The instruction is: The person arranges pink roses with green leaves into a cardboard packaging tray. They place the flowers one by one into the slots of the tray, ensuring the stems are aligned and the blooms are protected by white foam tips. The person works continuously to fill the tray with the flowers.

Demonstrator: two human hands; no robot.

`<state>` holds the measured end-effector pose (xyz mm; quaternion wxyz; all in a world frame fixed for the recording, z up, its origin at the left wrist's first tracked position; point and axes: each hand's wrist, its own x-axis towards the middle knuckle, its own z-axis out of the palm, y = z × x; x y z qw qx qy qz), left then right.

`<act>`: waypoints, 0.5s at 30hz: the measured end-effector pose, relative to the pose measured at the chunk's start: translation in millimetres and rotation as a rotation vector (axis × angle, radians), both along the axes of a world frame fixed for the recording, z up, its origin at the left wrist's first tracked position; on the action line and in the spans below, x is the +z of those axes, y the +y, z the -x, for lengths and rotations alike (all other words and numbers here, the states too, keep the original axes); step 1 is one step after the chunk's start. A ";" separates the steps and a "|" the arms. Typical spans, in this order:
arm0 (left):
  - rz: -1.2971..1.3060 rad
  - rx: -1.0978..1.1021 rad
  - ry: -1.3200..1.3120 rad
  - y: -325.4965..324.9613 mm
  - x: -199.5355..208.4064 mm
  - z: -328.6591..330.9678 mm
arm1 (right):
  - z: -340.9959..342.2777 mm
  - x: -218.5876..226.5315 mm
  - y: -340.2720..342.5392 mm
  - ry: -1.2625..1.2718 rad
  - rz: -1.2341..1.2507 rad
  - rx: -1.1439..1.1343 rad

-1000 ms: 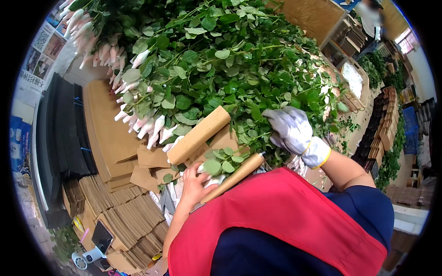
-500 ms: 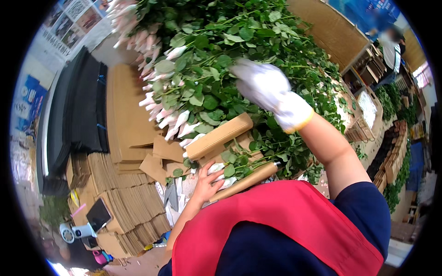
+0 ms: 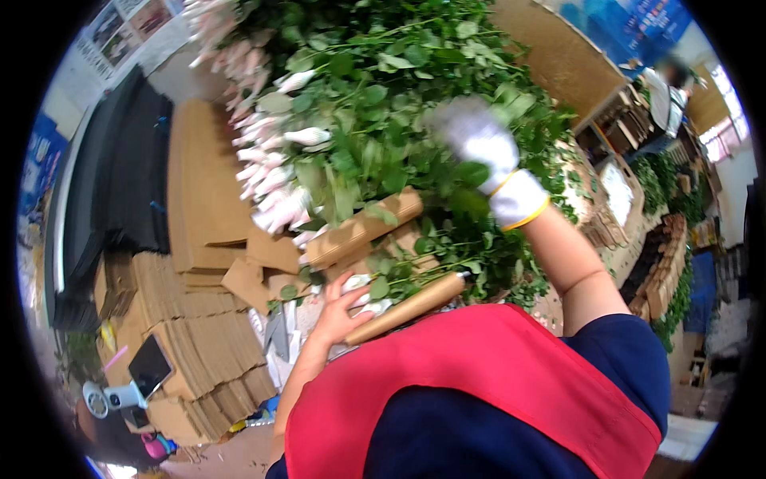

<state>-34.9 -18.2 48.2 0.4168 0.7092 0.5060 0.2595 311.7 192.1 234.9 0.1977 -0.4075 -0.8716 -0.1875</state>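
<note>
My left hand (image 3: 337,314) is bare and lies low at the front of the bench, fingers stretched and apart. It rests against white-sleeved rose heads (image 3: 375,306), beside a brown paper roll (image 3: 408,308). My right hand (image 3: 479,136), in a white glove with a yellow-edged cuff, hangs over the leafy rose stems (image 3: 375,120). Its fingers are smeared by motion, and a leaf covers part of the glove; whether it grips a stem cannot be made out. Between the hands lies a folded cardboard piece (image 3: 365,230), with leaves over its top.
Rose heads in white netting (image 3: 267,176) line the pile's left side. Left of them stand cardboard sheets (image 3: 191,184), black sheets (image 3: 120,176) and stacked brown cardboard (image 3: 199,343). Scissors (image 3: 277,335) lie near my left forearm. Another person (image 3: 666,96) stands far right.
My right hand has shifted right across the stems, still blurred. Leaves now overlap the glove and the folded cardboard. The whole view has shifted slightly; my left hand stays by the rose heads.
</note>
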 end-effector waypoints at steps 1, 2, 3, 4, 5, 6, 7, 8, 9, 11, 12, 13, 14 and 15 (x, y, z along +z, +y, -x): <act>0.006 -0.011 0.001 3.1 3.6 -2.4 | -17.9 -56.5 -1.4 -0.262 -0.005 -0.091; -0.030 -0.022 0.039 5.4 9.2 -4.8 | -34.0 -123.8 -9.6 -0.215 0.252 -0.155; 0.004 0.012 0.008 4.4 8.5 -3.8 | -30.2 -151.2 -8.7 -0.328 0.652 -0.257; 0.007 0.028 -0.009 1.1 3.7 -1.3 | -31.5 -132.8 0.6 -0.164 0.956 -0.068; -0.005 0.037 -0.020 3.1 2.0 1.1 | -30.6 -140.8 11.8 -0.052 0.840 -0.030; -0.018 0.032 -0.036 4.7 -0.5 -1.2 | -50.0 -140.4 17.9 0.266 1.064 0.011; -0.021 0.054 -0.039 -0.8 -2.8 2.2 | -44.3 -113.9 17.5 0.592 1.287 0.092; 0.006 0.072 -0.053 -2.6 -2.7 1.9 | -35.5 -84.8 9.3 0.743 1.163 -0.024; -0.024 0.049 -0.035 -0.7 -0.7 0.3 | -45.4 -86.8 10.9 0.729 0.830 -0.136; -0.048 0.065 -0.056 -7.0 0.5 4.2 | -15.2 -51.6 7.1 0.470 -0.046 -0.145; -0.030 0.075 -0.050 -8.8 1.8 4.9 | -3.4 -42.0 13.8 0.439 0.025 -0.122; -0.071 0.081 -0.038 -12.2 -5.8 8.1 | 12.8 -34.2 19.0 0.379 0.053 -0.103; -0.068 0.075 -0.046 -7.0 -2.9 3.5 | 14.8 -42.1 32.2 0.295 -0.003 -0.138; -0.064 0.058 -0.059 -0.5 0.0 -2.7 | 8.5 -60.4 47.4 0.208 -0.060 -0.186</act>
